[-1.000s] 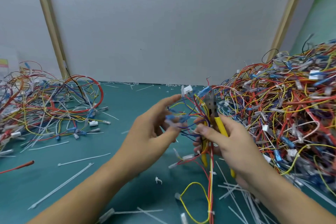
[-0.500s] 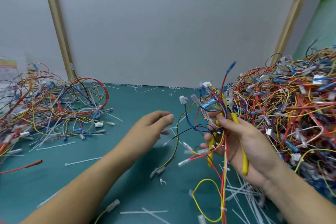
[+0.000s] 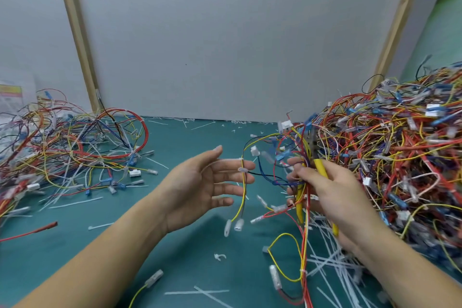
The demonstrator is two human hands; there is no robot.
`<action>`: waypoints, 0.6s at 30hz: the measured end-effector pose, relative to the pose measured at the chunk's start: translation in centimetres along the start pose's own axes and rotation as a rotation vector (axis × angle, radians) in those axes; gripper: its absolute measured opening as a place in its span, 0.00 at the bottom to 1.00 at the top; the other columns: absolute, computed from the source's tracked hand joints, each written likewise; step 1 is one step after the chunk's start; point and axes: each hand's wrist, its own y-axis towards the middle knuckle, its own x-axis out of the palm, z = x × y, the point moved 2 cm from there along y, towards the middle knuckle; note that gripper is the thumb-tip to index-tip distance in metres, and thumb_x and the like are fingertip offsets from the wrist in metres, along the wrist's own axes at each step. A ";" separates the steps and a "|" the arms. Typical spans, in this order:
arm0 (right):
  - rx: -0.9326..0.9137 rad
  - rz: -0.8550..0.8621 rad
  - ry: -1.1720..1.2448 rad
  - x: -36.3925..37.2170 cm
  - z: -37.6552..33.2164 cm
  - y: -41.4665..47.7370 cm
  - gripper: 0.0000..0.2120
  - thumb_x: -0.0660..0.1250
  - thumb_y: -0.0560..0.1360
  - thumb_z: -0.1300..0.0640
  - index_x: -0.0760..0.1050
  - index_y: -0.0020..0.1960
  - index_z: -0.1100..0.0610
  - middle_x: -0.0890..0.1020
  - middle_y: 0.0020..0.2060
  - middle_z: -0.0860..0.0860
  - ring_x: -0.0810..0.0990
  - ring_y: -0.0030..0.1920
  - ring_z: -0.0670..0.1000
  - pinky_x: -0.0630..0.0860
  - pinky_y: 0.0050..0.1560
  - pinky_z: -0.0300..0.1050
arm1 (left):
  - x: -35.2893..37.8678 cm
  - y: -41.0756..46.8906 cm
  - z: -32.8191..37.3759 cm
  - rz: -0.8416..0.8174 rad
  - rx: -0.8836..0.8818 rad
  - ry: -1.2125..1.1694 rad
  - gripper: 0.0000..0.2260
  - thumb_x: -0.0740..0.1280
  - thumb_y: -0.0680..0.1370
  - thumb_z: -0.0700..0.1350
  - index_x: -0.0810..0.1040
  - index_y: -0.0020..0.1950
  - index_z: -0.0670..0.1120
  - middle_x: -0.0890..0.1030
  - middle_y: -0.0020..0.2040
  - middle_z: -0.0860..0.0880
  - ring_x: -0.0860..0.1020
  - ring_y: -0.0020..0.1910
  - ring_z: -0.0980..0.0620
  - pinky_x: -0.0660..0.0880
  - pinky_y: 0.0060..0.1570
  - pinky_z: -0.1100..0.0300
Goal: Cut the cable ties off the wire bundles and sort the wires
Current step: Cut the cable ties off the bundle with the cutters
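My right hand grips a loose wire bundle of yellow, red and blue wires together with yellow-handled cutters, whose jaws point up toward the big pile. My left hand is spread open, palm toward the bundle, its fingertips beside a hanging yellow wire that carries a small cable tie and ends in two white connectors. A huge tangled pile of wires fills the right side. A smaller heap of wires lies at the left.
Cut white cable ties litter the teal table under my right forearm, in front, and along the back wall. A red wire lies at the left edge. Loose connectors lie near the front.
My left hand has let go of the bundle, drawn back, then opened and moved toward it again. My right hand lifted the bundle and cutters, then lowered them a little.
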 end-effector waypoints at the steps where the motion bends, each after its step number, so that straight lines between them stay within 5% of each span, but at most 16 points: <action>1: -0.048 0.005 -0.087 -0.1 0.1 0.0 0.04 0.68 0.78 0.61 0.82 0.47 0.59 0.85 0.34 0.53 0.81 0.30 0.45 0.76 0.28 0.36 | 0.1 0.0 0.0 0.006 -0.001 -0.001 0.22 0.59 0.80 0.58 0.83 0.61 0.44 0.84 0.52 0.46 0.80 0.43 0.52 0.72 0.46 0.57; 5: -0.194 0.013 -0.384 -0.2 0.1 -0.1 0.12 0.72 0.76 0.55 0.78 0.38 0.61 0.75 0.24 0.52 0.67 0.25 0.44 0.63 0.25 0.33 | 0.3 -0.4 -0.1 -0.014 -0.008 -0.035 0.15 0.67 0.77 0.53 0.84 0.58 0.48 0.84 0.53 0.48 0.81 0.43 0.53 0.75 0.46 0.58; 9: -0.217 0.020 -0.421 -0.3 -0.1 0.0 0.15 0.72 0.75 0.51 0.75 0.35 0.58 0.70 0.24 0.53 0.67 0.28 0.48 0.63 0.29 0.41 | 0.9 -0.8 -0.1 -0.115 -0.013 0.008 0.12 0.71 0.74 0.50 0.83 0.57 0.50 0.82 0.57 0.49 0.81 0.48 0.53 0.75 0.49 0.56; 13: -0.227 0.003 -0.435 -0.3 -0.2 0.0 0.17 0.73 0.74 0.51 0.73 0.29 0.48 0.66 0.19 0.42 0.62 0.22 0.43 0.62 0.24 0.32 | 1.5 -1.0 -0.4 -0.174 0.010 0.049 0.08 0.74 0.72 0.45 0.82 0.50 0.49 0.82 0.53 0.48 0.81 0.46 0.52 0.76 0.47 0.58; 15: -0.199 0.008 -0.397 -0.4 -0.1 0.1 0.10 0.75 0.73 0.52 0.76 0.36 0.50 0.72 0.23 0.41 0.68 0.26 0.41 0.65 0.28 0.31 | 1.7 -0.9 -0.5 -0.122 0.065 0.067 0.06 0.76 0.69 0.45 0.82 0.43 0.49 0.82 0.46 0.49 0.78 0.41 0.53 0.74 0.42 0.60; 18: -0.085 0.014 -0.311 -0.7 -0.2 0.4 0.10 0.75 0.73 0.54 0.80 0.52 0.55 0.81 0.38 0.49 0.77 0.36 0.50 0.79 0.47 0.50 | 1.7 -0.6 0.0 0.106 0.199 0.088 0.06 0.77 0.68 0.43 0.81 0.39 0.49 0.77 0.38 0.51 0.71 0.36 0.55 0.65 0.37 0.61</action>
